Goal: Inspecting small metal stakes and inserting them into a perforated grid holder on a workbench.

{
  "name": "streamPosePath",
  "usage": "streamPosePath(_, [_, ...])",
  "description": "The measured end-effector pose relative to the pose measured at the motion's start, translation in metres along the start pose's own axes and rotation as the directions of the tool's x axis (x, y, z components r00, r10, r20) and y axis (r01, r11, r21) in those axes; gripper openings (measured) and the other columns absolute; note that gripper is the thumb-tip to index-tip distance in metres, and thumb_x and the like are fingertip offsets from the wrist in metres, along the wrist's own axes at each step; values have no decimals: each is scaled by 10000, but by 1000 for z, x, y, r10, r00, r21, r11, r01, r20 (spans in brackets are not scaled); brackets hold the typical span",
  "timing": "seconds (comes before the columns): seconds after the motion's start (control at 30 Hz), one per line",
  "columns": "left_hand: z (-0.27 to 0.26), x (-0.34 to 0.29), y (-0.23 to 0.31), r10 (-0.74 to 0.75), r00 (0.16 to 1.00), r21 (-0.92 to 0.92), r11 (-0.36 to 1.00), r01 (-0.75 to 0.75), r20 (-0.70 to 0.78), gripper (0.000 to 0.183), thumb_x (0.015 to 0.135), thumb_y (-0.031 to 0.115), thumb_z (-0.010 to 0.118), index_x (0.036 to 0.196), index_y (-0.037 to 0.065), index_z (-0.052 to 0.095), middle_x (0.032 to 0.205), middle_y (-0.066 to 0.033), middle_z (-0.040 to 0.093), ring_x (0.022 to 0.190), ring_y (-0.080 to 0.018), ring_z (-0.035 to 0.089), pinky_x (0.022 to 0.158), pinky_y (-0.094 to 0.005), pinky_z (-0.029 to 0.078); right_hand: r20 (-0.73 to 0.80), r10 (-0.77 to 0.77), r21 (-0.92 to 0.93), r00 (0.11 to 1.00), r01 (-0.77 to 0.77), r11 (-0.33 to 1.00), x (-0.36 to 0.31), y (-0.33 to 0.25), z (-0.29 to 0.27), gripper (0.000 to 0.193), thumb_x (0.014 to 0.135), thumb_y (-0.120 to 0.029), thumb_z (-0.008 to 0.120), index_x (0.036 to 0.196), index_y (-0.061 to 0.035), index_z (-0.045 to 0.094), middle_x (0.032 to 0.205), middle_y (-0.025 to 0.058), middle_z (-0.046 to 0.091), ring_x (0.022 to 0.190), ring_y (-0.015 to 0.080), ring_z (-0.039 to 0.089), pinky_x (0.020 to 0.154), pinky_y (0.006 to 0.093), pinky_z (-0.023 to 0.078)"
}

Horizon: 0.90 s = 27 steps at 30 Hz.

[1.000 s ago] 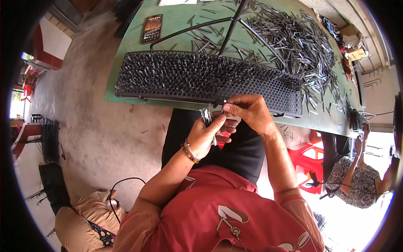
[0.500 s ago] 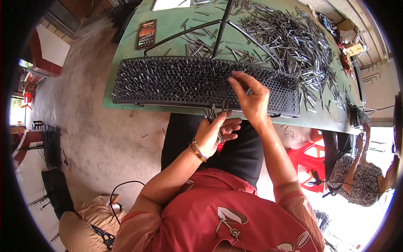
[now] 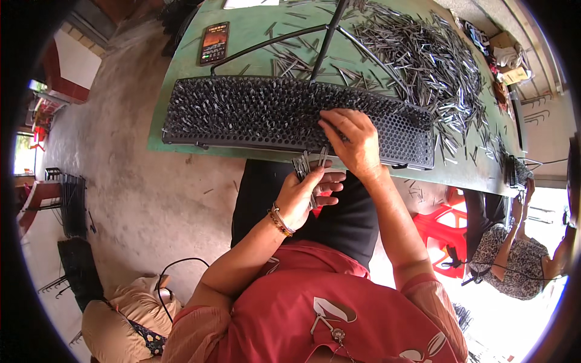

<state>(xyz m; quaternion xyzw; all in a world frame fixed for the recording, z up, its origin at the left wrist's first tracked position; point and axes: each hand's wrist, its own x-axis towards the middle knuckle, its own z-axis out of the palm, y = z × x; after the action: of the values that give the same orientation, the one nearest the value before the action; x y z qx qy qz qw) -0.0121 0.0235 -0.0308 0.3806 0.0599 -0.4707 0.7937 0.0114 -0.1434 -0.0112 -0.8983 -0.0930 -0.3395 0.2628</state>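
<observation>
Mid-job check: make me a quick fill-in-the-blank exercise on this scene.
Between the left hand and the right hand, the bunched metal strips are in the ____.
The perforated tray has its bare holes mostly toward the ____ end.
The phone lies on a table coloured ____.
Missing words: left hand; right; green.

Head view: left head-worn fisheye, wide, aimed down past the wearer's body
Green table (image 3: 254, 24): ahead, toward the upper edge
Left hand (image 3: 296, 196), right hand (image 3: 357, 140): close, near the centre
Red shirt (image 3: 272, 296): nearest, lower edge
</observation>
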Motion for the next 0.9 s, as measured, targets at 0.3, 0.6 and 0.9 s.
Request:
streamPosePath(0.3, [-1, -5, 1, 67, 998, -1, 998, -67, -10, 320, 965, 280, 489, 1185, 50, 520, 1044, -151, 645, 859, -190, 650, 655, -307, 571, 220, 364, 261, 905, -414, 872, 2, -23, -28, 176, 801, -109, 707, 934, 5, 686, 874, 93, 642, 799, 203, 631, 696, 303, 496])
streamPosePath(0.6, [3, -3, 1, 113, 993, 50, 992, -114, 34, 353, 964, 289, 492, 1215, 41, 506, 1057, -154, 639, 869, -201, 652, 652, -313, 577, 533, 572, 385, 624, -780, 493, -3, -22, -34, 194, 846, -131, 683, 946, 35, 675, 782, 55, 669, 694, 81, 592, 617, 223, 479])
streamPosePath(0.9, [2, -4, 0, 54, 998, 50, 997, -55, 23, 370, 973, 279, 472, 1248, 33, 490, 1077, -163, 633, 861, -196, 650, 662, -320, 576, 129, 542, 364, 831, -548, 753, 0, -10, -8, 172, 833, -101, 695, 977, -10, 674, 712, 7, 640, 630, 38, 543, 568, 193, 438])
